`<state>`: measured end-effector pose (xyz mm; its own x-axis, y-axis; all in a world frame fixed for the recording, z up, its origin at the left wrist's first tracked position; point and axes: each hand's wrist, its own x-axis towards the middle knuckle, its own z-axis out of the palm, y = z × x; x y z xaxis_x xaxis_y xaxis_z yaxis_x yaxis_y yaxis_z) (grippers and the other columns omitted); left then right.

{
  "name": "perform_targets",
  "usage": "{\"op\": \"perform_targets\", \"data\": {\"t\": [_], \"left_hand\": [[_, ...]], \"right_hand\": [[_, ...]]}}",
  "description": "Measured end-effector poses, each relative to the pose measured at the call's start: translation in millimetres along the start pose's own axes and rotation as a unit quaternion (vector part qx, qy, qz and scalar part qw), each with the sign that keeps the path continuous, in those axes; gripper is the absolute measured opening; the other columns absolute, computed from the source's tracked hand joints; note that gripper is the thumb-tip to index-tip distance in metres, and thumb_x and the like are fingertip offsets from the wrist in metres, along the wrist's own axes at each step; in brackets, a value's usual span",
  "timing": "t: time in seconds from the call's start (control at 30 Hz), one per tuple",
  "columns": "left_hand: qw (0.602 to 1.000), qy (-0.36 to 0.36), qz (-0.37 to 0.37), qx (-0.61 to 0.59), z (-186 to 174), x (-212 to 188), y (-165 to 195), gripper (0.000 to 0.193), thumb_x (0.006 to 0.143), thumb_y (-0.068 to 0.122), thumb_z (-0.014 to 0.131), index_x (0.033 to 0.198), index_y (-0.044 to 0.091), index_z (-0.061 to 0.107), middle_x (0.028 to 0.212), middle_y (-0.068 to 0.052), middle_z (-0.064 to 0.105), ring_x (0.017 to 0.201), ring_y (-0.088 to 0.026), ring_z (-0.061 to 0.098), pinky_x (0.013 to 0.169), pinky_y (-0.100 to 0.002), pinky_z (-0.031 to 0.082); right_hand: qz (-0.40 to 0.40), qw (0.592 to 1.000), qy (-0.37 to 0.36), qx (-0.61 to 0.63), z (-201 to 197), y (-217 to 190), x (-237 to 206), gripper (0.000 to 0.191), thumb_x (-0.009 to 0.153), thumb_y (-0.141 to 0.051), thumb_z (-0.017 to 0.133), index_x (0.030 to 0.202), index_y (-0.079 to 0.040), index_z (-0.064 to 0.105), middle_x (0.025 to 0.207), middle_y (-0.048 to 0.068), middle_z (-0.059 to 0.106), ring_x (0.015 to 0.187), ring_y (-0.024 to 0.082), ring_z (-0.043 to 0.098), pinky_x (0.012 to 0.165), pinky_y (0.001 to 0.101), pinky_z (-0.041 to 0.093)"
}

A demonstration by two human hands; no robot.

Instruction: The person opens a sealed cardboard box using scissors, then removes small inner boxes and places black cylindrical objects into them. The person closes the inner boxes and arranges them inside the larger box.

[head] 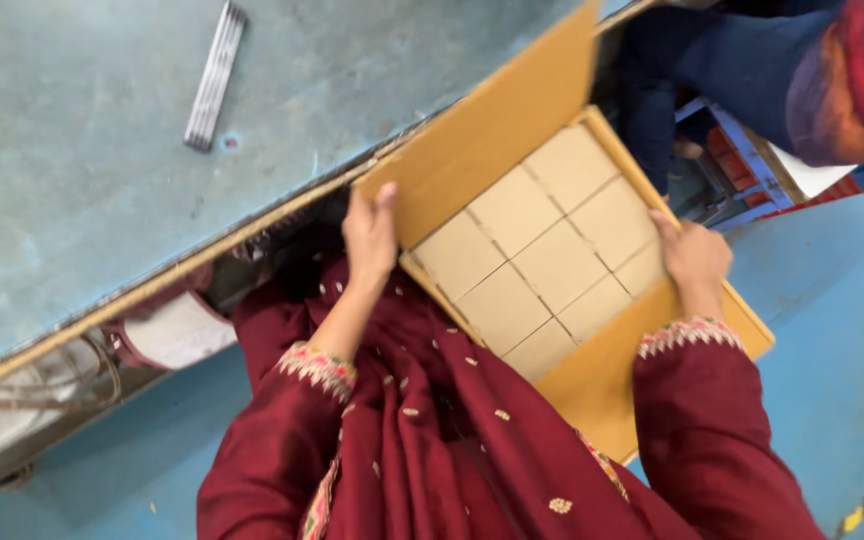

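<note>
**Carton held off the table edge**

Head view: our left hand (370, 232) clamps its fingers on the open carton (592, 395) at the near flap; our right hand (694, 258) curls its fingers over the far wall. The carton hangs beside the grey table (72, 180), small boxes (542, 250) packed inside. We judge it could tip, spilling the boxes, if either grip slips.

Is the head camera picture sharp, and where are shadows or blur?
Head view: soft motion blur overall; the open brown cardboard carton and its tan inner boxes have smeared edges. The person at top right is most blurred. Even light, dark shadow under the grey-blue table edge.
</note>
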<state>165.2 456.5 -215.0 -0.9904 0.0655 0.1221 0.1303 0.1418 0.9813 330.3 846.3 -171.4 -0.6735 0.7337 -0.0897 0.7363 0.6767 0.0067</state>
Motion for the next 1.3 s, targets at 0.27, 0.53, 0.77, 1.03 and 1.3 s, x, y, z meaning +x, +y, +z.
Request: {"op": "perform_targets", "data": {"t": [0.27, 0.53, 0.77, 1.03, 1.3], "left_hand": [[0.987, -0.159, -0.024, -0.001, 89.4, 16.6, 31.7, 0.045, 0.104, 0.046, 0.054, 0.121, 0.004, 0.060, 0.069, -0.014, 0.060, 0.059, -0.021, 0.061, 0.062, -0.035, 0.049], [0.984, -0.158, -0.043, 0.068, 132.9, 64.4, 39.1, 0.074, 0.097, 0.052, 0.059, 0.142, -0.005, 0.048, 0.064, -0.018, 0.060, 0.057, -0.024, 0.063, 0.060, -0.039, 0.052], [0.984, -0.163, -0.075, -0.012, 121.2, 34.2, 13.3, 0.042, 0.101, 0.043, 0.061, 0.114, 0.004, 0.064, 0.080, -0.011, 0.067, 0.072, -0.013, 0.062, 0.072, -0.031, 0.053], [0.967, -0.232, 0.064, 0.079, 81.8, 7.1, 25.6, 0.048, 0.091, 0.041, 0.072, 0.124, 0.008, 0.061, 0.123, -0.012, 0.072, 0.118, -0.028, 0.069, 0.097, -0.037, 0.053], [0.960, -0.246, -0.104, 0.087, 92.2, 12.6, 16.2, 0.065, 0.095, 0.065, 0.049, 0.131, 0.011, 0.060, 0.121, -0.016, 0.071, 0.114, -0.033, 0.068, 0.097, -0.041, 0.051]], "right_hand": [[0.086, 0.996, 0.013, 0.001, 19.0, 80.3, 5.4, 0.080, 0.107, -0.077, 0.043, 0.118, -0.007, 0.078, 0.106, 0.034, 0.072, 0.104, 0.053, 0.066, 0.092, 0.0566, 0.050], [0.091, 0.996, -0.003, 0.013, 14.6, 81.0, 54.6, 0.078, 0.106, -0.077, 0.042, 0.118, -0.009, 0.079, 0.108, 0.034, 0.071, 0.105, 0.054, 0.065, 0.091, 0.0583, 0.050], [0.098, 0.994, 0.048, 0.023, 29.8, 85.8, 51.8, 0.070, 0.104, -0.074, 0.051, 0.117, -0.011, 0.079, 0.103, 0.031, 0.071, 0.101, 0.051, 0.066, 0.091, 0.0556, 0.050], [-0.176, 0.922, 0.331, 0.099, 31.5, 73.9, 13.1, 0.025, 0.105, -0.026, 0.074, 0.115, -0.004, 0.070, 0.122, 0.015, 0.068, 0.122, 0.037, 0.063, 0.109, 0.0491, 0.045], [-0.351, 0.873, 0.236, 0.243, -10.4, -76.1, -16.4, 0.063, 0.098, -0.026, 0.078, 0.151, -0.008, 0.050, 0.162, 0.016, 0.047, 0.146, 0.037, 0.046, 0.123, 0.0489, 0.039]]}}
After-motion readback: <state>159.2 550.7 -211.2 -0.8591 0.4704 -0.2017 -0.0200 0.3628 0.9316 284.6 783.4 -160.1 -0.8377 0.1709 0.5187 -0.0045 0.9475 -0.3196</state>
